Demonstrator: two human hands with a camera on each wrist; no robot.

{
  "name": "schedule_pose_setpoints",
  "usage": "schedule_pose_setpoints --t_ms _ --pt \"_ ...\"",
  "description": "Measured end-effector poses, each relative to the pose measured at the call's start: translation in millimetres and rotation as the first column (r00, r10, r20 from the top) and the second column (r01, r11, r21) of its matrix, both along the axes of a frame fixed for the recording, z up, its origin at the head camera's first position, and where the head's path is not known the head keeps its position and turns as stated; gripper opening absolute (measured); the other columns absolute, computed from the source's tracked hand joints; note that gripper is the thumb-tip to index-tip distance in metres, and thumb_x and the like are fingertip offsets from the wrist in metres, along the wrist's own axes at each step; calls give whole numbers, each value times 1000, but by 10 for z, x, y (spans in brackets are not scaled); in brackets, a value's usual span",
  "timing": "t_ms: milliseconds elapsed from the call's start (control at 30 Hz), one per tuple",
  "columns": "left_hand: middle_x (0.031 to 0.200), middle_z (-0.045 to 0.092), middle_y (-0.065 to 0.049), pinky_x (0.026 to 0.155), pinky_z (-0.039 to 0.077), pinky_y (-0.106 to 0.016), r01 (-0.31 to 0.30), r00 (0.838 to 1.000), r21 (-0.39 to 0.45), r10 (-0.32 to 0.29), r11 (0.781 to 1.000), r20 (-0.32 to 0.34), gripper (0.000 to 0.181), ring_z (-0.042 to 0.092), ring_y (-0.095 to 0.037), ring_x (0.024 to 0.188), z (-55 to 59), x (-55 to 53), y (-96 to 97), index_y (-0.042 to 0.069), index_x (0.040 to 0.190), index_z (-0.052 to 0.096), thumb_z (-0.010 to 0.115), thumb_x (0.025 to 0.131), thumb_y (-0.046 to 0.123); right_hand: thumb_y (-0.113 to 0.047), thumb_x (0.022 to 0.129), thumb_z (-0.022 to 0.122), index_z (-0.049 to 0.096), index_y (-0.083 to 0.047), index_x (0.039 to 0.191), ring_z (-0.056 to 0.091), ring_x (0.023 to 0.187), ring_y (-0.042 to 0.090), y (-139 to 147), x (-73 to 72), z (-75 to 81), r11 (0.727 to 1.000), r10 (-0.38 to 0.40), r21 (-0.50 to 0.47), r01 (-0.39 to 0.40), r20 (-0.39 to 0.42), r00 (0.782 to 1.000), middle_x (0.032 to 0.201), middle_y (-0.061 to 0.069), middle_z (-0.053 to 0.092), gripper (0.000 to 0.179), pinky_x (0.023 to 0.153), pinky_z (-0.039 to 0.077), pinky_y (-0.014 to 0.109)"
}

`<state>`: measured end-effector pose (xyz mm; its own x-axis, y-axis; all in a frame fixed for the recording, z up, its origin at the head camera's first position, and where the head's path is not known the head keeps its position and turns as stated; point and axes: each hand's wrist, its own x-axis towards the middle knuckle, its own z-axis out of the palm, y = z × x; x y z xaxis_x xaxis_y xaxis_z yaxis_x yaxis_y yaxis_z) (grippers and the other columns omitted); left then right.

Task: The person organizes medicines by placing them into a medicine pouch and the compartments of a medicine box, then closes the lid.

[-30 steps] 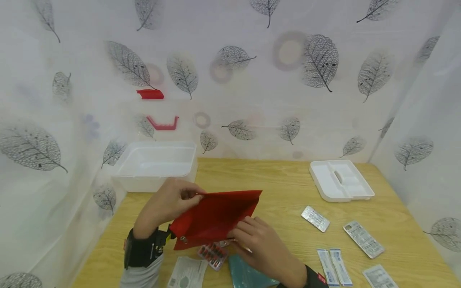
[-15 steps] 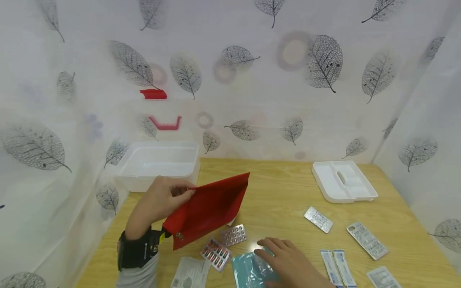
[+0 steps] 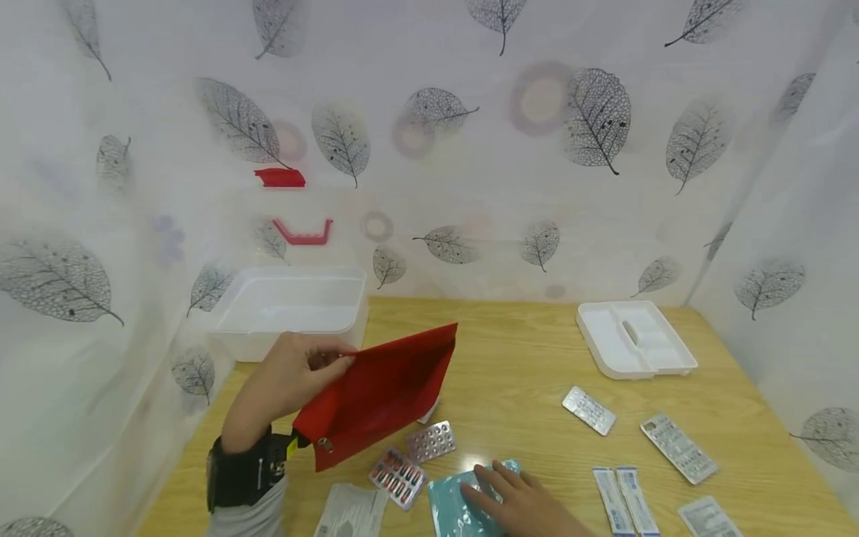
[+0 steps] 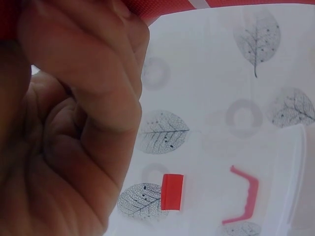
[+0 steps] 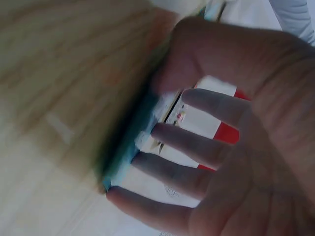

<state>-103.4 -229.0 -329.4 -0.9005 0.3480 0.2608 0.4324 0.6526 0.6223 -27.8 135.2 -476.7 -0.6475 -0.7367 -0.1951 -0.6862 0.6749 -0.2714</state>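
My left hand (image 3: 291,377) pinches the upper edge of a red zip pouch (image 3: 382,399) between thumb and fingers. The pouch hangs tilted above the table, its mouth gaping. In the left wrist view, only a strip of red fabric (image 4: 170,6) shows past the fingers. My right hand (image 3: 517,498) lies over a teal plastic packet (image 3: 459,503), fingers spread and fingertips touching it. The right wrist view shows those extended fingers (image 5: 172,174) at the packet's edge. Between pouch and packet lie a blister pack of red-and-black capsules (image 3: 398,477) and a silvery blister pack (image 3: 432,441).
At the back left stands a white bin (image 3: 288,328); a white compartment tray (image 3: 636,339) lies back right. Blister packs (image 3: 588,410) and two slim sachets (image 3: 624,500) lie on the right. A printed packet (image 3: 350,511) is near the front edge.
My right hand has let go of the pouch and come down onto the teal packet. The left hand has moved left with the pouch, which now tilts more, uncovering the blister packs.
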Motion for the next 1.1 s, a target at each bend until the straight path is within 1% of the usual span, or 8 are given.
schedule_pose_setpoints --t_ms 233,367,567,700,800,967,1033,1100 --pt "80 68 7 60 53 -24 -3 1000 -12 3 1000 2 13 57 -9 65 20 0 -7 15 100 80 72 93 7 -83 89 40 55 -28 144 57 129 36 -42 34 -9 1000 17 12 -15 -115 993 144 4 56 79 95 51 58" --pt "84 71 6 62 55 -24 -2 1000 -4 2 1000 25 13 61 -9 68 18 4 -2 15 102 79 72 94 8 -78 91 46 61 -25 138 63 115 22 -9 6 97 997 65 -25 -70 -160 985 128 -2 61 72 90 55 48" --pt "82 71 6 62 55 -25 2 1000 3 -2 1000 30 12 61 -8 67 -7 -4 15 15 100 79 72 94 8 -67 93 57 66 -24 132 58 90 3 18 -42 521 970 135 -171 -172 -207 969 110 -9 62 58 79 54 28" --pt "83 72 5 61 55 -25 8 999 17 -9 1000 44 11 62 -8 65 -14 -14 14 14 101 79 71 94 9 -33 96 71 66 -28 131 61 96 4 -4 -47 842 937 112 -294 -190 -263 958 114 -12 66 36 82 55 26" --pt "86 73 4 63 57 -25 11 998 29 -13 1000 67 12 64 -8 66 -8 -20 16 15 102 79 71 95 11 -11 97 66 67 -26 130 62 100 6 -46 -80 1035 888 62 -402 -224 -378 924 116 -13 66 36 85 55 26" --pt "86 73 4 64 57 -25 23 997 27 -25 999 69 11 64 -8 66 7 -18 24 15 103 79 71 95 11 -16 110 38 73 -18 119 65 97 12 -240 -203 1248 797 -87 -518 -311 -608 789 112 -8 69 36 87 51 30" --pt "84 72 5 64 57 -25 27 998 21 -28 999 63 11 63 -7 65 11 -10 29 15 102 79 71 95 12 -17 111 36 74 -16 116 66 96 15 -333 -257 1302 780 -131 -535 -325 -648 750 112 -6 71 38 88 51 32" --pt "83 72 6 63 56 -25 34 998 19 -35 999 58 11 63 -7 65 13 0 37 15 102 79 71 95 12 -17 111 38 74 -17 117 66 99 17 -414 -304 1332 776 -153 -541 -324 -660 736 113 -4 71 37 89 50 34"
